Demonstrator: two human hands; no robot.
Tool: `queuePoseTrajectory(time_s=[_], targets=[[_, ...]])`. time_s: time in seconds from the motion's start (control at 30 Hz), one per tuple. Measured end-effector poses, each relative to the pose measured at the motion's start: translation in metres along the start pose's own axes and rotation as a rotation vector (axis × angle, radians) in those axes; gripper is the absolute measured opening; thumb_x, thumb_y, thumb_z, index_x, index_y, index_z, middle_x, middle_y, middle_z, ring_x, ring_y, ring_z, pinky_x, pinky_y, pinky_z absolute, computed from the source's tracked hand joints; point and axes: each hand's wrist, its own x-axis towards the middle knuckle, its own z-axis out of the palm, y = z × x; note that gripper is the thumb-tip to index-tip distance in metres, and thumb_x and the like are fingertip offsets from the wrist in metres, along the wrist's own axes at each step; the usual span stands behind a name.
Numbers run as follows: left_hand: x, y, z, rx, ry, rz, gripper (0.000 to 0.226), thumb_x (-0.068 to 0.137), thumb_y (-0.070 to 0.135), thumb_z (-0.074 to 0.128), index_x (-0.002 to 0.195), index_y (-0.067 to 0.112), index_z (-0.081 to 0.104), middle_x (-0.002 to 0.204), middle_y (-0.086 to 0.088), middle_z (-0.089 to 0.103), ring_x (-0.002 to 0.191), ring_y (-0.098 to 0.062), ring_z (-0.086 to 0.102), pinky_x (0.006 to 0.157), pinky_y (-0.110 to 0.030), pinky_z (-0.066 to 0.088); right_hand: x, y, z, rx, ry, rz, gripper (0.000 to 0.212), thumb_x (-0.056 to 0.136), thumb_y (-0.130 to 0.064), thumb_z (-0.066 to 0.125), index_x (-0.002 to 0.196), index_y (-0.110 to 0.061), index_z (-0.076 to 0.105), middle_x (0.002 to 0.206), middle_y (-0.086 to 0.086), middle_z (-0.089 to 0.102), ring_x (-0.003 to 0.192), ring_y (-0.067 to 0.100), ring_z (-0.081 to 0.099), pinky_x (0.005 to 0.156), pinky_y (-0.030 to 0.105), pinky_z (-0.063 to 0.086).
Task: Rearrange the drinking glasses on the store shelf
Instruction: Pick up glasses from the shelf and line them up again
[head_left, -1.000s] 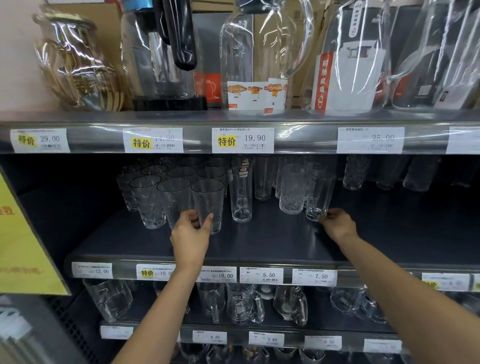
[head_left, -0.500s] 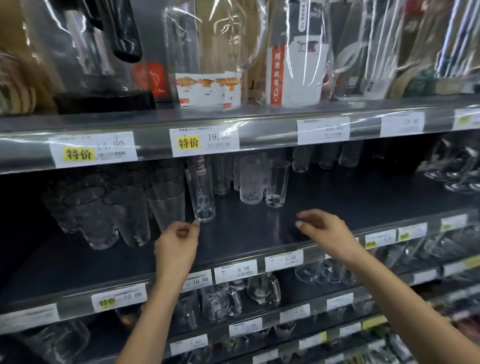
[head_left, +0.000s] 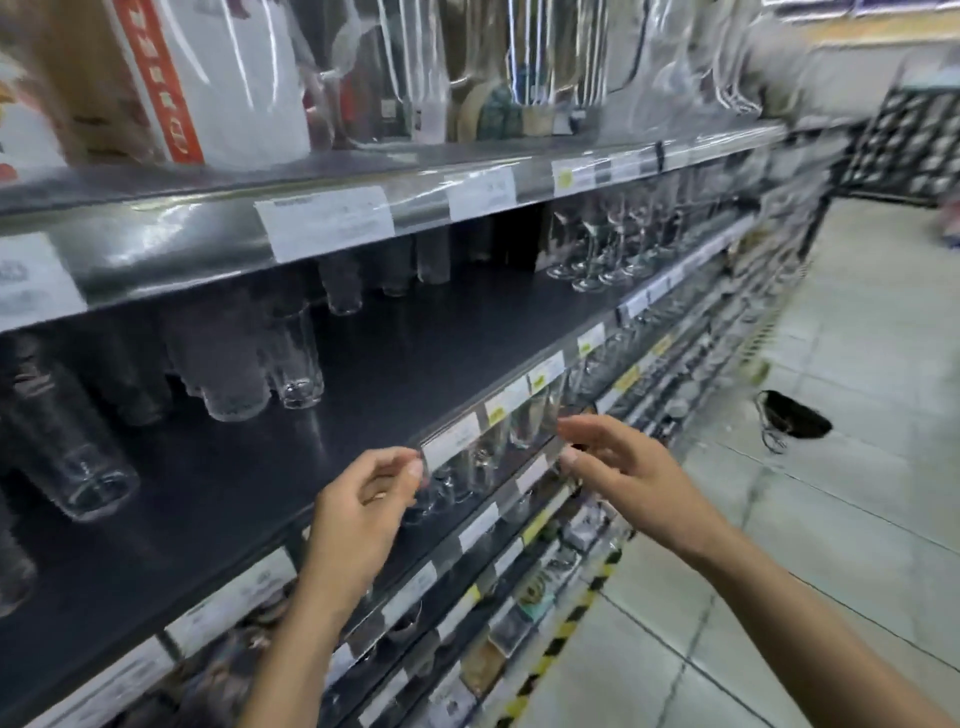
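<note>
Clear tall drinking glasses (head_left: 293, 358) stand far left on the dark grey shelf (head_left: 467, 353), apart from both hands. The left hand (head_left: 363, 504), loosely curled, and right hand (head_left: 628, 467), fingers slackly spread, look empty through the blur; grip one glass low, squarely.

Fig. Wearer's two arms, seen from the head camera. The left hand (head_left: 363, 499), in front of the front edge of the dark shelf (head_left: 441, 364), is bare. Its forearm is slender and uncovered along all its visible length below that edge. A short-trimmed thumbnail shows on the side nearest the shelf edge. The right hand (head_left: 628, 478), right of the same edge, is likewise bare, with a short thumbnail and an uncovered forearm that widens away from the shelf. Motion blur softens finer detail.
</note>
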Motion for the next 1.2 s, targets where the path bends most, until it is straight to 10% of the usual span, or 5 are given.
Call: queuePoseTrajectory(time_s=[0.43, 1.2], targets=[[0.053, 0.022, 0.178, 0.029, -0.165, 0.051, 0.014, 0.092, 0.021, 0.065, 0.105, 0.025, 0.068, 0.101, 0.008, 0.074, 0.094, -0.008, 0.071, 0.088, -0.037, 0.058, 0.027, 0.104, -0.128, 0.035, 0.154, 0.052, 0.02, 0.093, -0.039, 0.064, 0.112, -0.044, 0.068, 0.114, -0.026, 0.068, 0.109, -0.002, 0.062, 0.097, 0.034, 0.052], [0.235, 0.024, 0.29, 0.06, 0.372, -0.158, 0.008, 0.096, 0.006, 0.06, 0.099, 0.007, 0.067, 0.099, -0.013, 0.073, 0.086, -0.023, 0.073, 0.072, -0.029, 0.061, 0.353, 0.163, -0.19, 0.177, -0.234, -0.152, 0.009, 0.093, -0.022, 0.068, 0.098, -0.026, 0.073, 0.095, -0.015, 0.073, 0.089, -0.005, 0.065, 0.078, 0.011, 0.046]])
